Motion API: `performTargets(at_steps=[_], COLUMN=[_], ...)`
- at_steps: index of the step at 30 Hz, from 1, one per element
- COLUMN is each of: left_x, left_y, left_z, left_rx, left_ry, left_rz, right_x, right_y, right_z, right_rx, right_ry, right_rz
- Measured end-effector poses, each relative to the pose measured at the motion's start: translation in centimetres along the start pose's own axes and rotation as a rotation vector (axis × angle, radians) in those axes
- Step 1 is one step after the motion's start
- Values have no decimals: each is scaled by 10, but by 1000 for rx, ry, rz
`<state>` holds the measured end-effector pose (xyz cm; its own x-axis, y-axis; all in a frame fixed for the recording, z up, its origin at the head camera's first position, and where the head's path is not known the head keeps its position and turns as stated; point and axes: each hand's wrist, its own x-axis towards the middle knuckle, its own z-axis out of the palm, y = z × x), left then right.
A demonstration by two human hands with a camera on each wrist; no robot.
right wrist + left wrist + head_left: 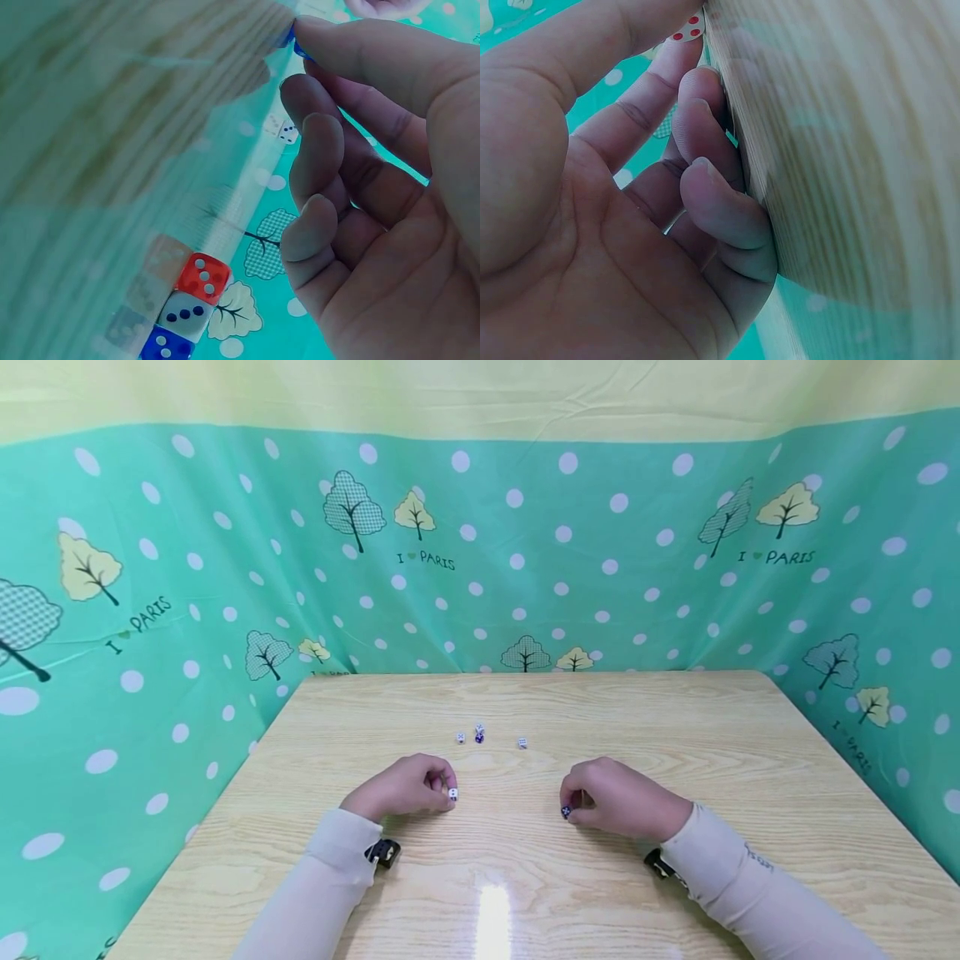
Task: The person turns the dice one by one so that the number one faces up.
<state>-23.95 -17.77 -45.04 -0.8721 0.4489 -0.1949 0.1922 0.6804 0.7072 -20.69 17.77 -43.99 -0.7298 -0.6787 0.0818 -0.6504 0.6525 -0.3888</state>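
My left hand (pixel 408 785) pinches a white die (pixel 453 794) close over the table, and red pips show on this die (pixel 693 28) in the left wrist view. Off to the right, my right hand (pixel 618 797) holds a blue die (pixel 566 812) between thumb and fingertips. Behind the hands lie a white die (pixel 461 738), a blue die (pixel 479 738) with a white die (pixel 480 727) directly above it in the head view, and another white die (pixel 522 742). In both wrist views the lower fingers curl loosely beside the tabletop.
In the right wrist view, a red die (pixel 204 277), a white die (pixel 185 315) and a blue die (pixel 166 343) stand in a touching row by the right hand. The wooden table (pixel 675 718) is ringed by a green dotted cloth (pixel 540 593).
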Motion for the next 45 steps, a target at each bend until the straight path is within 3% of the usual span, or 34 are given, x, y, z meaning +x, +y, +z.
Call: performTargets(at_steps=[15, 35, 45], left_x=[0, 3, 2], left_y=[-1, -3, -5], left_z=[0, 1, 0], left_rx=[16, -7, -28], left_ry=[5, 1, -1], left_rz=[6, 6, -12], right_x=[0, -5, -3], right_y=[2, 16, 13], right_z=[0, -10, -9], right_rx=[14, -53, -43], right_ry=[18, 8, -5], right_rz=[-6, 93, 55])
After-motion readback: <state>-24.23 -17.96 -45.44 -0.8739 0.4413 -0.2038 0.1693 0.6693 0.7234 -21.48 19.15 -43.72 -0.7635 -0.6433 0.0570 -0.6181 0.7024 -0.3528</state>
